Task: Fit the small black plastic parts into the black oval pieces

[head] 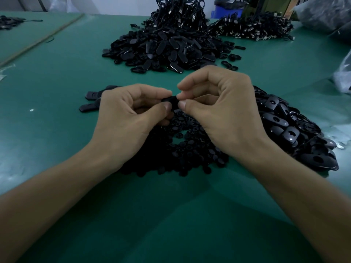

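You're pinching one black oval plastic piece [168,100] btw left hand [123,114] & right hand [226,114] fingers [152,90], above the heap of small black plastic parts [182,149]. An oval pile [290,130] is crowding your right, green surface [47,82] spreading left.

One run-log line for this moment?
stage: fitting | left hand: pinches black piece | right hand: pinches same piece | small parts pile: beneath hands

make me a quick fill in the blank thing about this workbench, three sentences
The left hand and right hand pinch one black piece ____ them.
The pile of holed oval pieces lies nearest the ____ hand.
The table top is coloured ____.
Missing words: between; right; green
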`<action>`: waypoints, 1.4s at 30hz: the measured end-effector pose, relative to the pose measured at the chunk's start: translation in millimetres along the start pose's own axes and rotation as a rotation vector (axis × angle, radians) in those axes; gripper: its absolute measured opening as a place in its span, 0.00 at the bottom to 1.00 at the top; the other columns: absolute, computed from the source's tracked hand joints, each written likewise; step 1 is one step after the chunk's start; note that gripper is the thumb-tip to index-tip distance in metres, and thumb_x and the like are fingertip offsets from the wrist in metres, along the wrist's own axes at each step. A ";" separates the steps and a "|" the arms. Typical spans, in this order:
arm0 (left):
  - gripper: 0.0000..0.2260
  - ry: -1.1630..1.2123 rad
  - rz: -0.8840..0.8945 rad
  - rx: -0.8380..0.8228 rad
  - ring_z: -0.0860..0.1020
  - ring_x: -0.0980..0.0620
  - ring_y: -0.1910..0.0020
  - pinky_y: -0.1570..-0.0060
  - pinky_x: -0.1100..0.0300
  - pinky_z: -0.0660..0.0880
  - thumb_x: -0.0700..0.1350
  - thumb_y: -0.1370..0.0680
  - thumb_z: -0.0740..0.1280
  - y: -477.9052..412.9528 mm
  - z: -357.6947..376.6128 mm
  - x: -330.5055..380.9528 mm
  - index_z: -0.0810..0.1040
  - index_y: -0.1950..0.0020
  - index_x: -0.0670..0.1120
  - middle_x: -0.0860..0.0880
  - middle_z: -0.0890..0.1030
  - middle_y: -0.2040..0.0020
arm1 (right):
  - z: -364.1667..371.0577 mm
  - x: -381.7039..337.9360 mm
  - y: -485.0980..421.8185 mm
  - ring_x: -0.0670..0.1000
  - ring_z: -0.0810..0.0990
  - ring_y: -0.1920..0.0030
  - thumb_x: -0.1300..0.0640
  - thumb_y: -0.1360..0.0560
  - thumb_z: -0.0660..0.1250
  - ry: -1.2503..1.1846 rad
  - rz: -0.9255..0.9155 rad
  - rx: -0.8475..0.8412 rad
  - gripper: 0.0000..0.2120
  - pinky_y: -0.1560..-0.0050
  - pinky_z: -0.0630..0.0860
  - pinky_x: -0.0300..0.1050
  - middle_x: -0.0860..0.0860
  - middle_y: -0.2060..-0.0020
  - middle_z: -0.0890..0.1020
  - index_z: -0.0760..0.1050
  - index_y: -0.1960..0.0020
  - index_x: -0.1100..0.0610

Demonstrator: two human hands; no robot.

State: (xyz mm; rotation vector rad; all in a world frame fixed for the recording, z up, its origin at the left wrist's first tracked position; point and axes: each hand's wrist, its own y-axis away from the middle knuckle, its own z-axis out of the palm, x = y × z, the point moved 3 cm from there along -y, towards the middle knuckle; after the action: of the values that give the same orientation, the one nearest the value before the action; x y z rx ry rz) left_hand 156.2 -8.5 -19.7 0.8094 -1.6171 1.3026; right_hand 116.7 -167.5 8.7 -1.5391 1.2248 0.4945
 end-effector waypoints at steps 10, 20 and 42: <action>0.08 -0.031 0.025 -0.017 0.85 0.56 0.61 0.60 0.65 0.80 0.38 0.27 0.73 0.6 1.7 3.1 0.84 0.53 0.51 0.52 0.87 0.60 | 1.8 -3.0 0.5 0.45 0.84 0.57 0.69 0.28 0.73 0.057 -0.021 0.011 0.14 0.54 0.83 0.46 0.45 0.61 0.84 0.80 0.55 0.50; 0.08 -0.039 0.037 -0.041 0.85 0.56 0.59 0.57 0.64 0.80 0.39 0.27 0.71 1.5 3.1 4.3 0.83 0.53 0.50 0.52 0.87 0.57 | 2.9 -1.2 0.9 0.49 0.85 0.60 0.69 0.29 0.73 0.031 0.006 -0.025 0.17 0.56 0.83 0.52 0.47 0.63 0.84 0.80 0.52 0.48; 0.07 -0.212 0.084 0.057 0.85 0.54 0.59 0.56 0.57 0.82 0.47 0.28 0.74 -1.5 -4.6 1.5 0.82 0.53 0.57 0.55 0.87 0.57 | 11.8 3.0 6.7 0.41 0.85 0.55 0.67 0.27 0.73 -0.038 0.030 0.011 0.15 0.48 0.82 0.41 0.44 0.59 0.86 0.84 0.47 0.50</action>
State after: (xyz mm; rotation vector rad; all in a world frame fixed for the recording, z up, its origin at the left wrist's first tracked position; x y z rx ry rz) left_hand 158.0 -4.3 -17.4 0.9492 -1.8041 1.3641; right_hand 115.3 -157.7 -1.1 -1.4972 1.2210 0.5336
